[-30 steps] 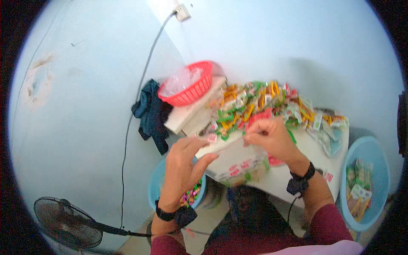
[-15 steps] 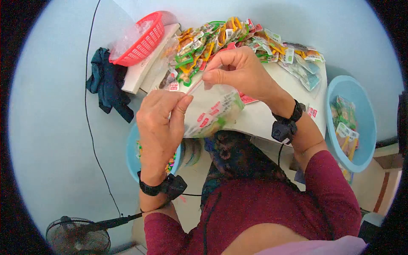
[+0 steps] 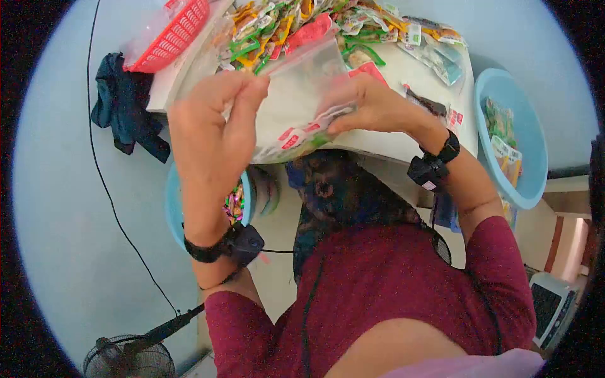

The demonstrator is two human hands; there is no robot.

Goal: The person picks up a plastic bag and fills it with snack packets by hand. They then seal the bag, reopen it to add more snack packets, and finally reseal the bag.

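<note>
A clear zip bag (image 3: 309,70) with red and black print is stretched between my hands above the white table (image 3: 403,72). It holds small packets at the bottom, though I cannot make out each one. My left hand (image 3: 211,129) pinches the bag's upper left edge near the zip strip. On the other side, my right hand (image 3: 372,106) is closed around the bag's right side, thumb in front and some fingers hidden behind the plastic. Beyond the bag lies a heap of small food packets (image 3: 271,28) in green, yellow and red wrapping.
A red basket (image 3: 179,34) stands at the back left, beside a dark cloth (image 3: 123,101). A blue basin (image 3: 534,160) with packets is on the right. Below my left arm sits a blue tub (image 3: 173,201) of colourful pieces. A fan (image 3: 129,358) stands at lower left.
My right hand has moved from the zip edge down to the bag's right side. My left hand still pinches the top edge. The whole view has shifted, with the table higher in it.
</note>
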